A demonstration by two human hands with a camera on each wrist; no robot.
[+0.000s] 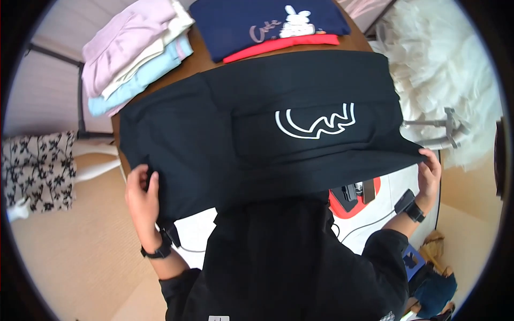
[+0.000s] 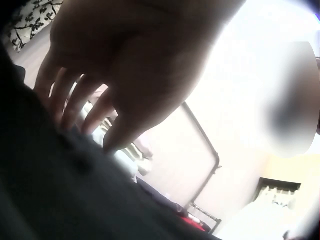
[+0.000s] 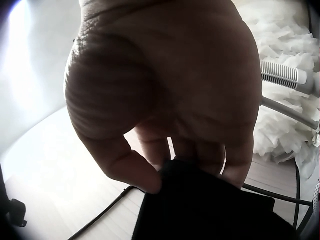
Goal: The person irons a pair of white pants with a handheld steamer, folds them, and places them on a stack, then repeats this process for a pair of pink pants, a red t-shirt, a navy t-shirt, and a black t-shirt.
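A black garment with a white curved outline print lies spread over the table, its near edge hanging toward the person. At its right near corner, the right hand pinches the cloth and draws it out to a point. In the right wrist view the right hand has thumb and fingers on the black cloth. By the garment's left near side is the left hand, thumb apart from its bent fingers. The left wrist view shows the left hand with spread fingers, its fingertips at the dark cloth.
Folded pink, cream and light blue clothes lie at the table's back left. Behind the garment are a navy folded piece and a red one. A red tray holds dark items below. White ruffled fabric stands at the right.
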